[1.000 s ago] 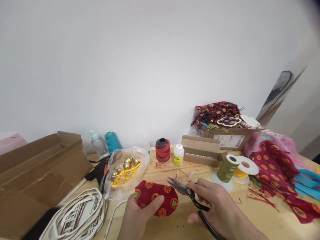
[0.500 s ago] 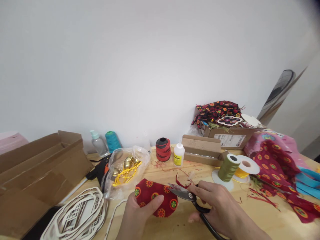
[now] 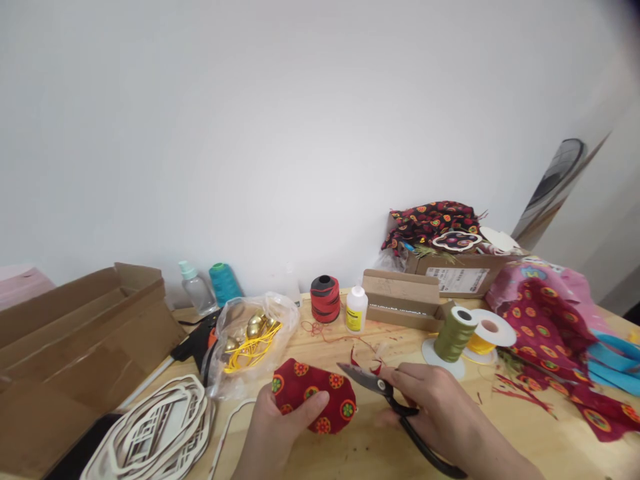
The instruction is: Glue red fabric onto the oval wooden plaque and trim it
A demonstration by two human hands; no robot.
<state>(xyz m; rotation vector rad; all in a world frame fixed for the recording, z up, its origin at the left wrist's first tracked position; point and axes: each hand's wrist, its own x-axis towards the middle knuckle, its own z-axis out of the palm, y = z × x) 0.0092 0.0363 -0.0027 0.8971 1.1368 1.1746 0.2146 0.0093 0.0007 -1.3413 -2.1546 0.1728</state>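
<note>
A round-edged piece of dark red fabric (image 3: 327,393) with orange and green flower prints is pinched in my left hand (image 3: 285,423), thumb on top. My right hand (image 3: 430,407) is closed around the black handles of a pair of scissors (image 3: 370,381). The scissors' blades point left, just above the fabric's upper right edge, and seem together. Small red fabric scraps (image 3: 367,363) lie on the table behind the blades. The fingers of my left hand under the fabric are hidden.
Behind stand a red thread cone (image 3: 325,300), a white glue bottle (image 3: 357,310) and an opened small carton (image 3: 400,300). To the right are a green thread spool (image 3: 455,337) and more red fabric (image 3: 545,327). Leftward lie a bag of gold bells (image 3: 255,327), white frames (image 3: 150,427) and a cardboard box (image 3: 95,347).
The scissors' blades have come away from the fabric's edge, and a gap now shows between them. The fabric stays nearly in place in my left hand.
</note>
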